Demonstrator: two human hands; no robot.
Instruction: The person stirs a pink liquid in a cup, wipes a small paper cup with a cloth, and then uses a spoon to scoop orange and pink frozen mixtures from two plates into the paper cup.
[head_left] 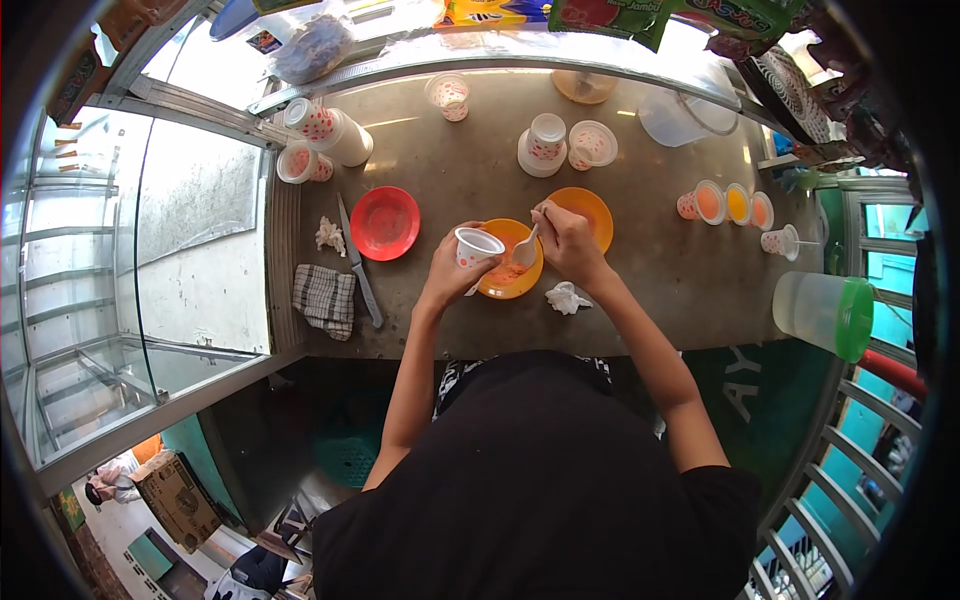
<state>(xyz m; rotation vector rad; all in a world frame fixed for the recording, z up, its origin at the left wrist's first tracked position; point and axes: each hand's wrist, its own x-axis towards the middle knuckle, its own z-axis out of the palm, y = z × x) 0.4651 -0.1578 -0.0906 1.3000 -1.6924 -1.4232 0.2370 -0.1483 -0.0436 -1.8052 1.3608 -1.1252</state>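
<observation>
My left hand (452, 272) is closed around a small white paper cup (470, 256) with red dots, its mouth tilted up. In my right hand (568, 242) is a spoon (526, 250), gripped by the handle. The spoon's bowl is low over an orange plate (497, 291), close to the cup, and orange bits lie on that plate. A second orange plate (603, 232) sits partly behind my right hand. Crumpled white tissue (567, 298) lies on the table below that hand. What is inside the cup cannot be made out.
To the left are a red plate (385, 223), a knife (361, 270) and a checked cloth (324, 301). Dotted cups (544, 148) stand at the back, and filled cups (709, 203) lean at the right. A green-lidded container (820, 312) is at the right edge.
</observation>
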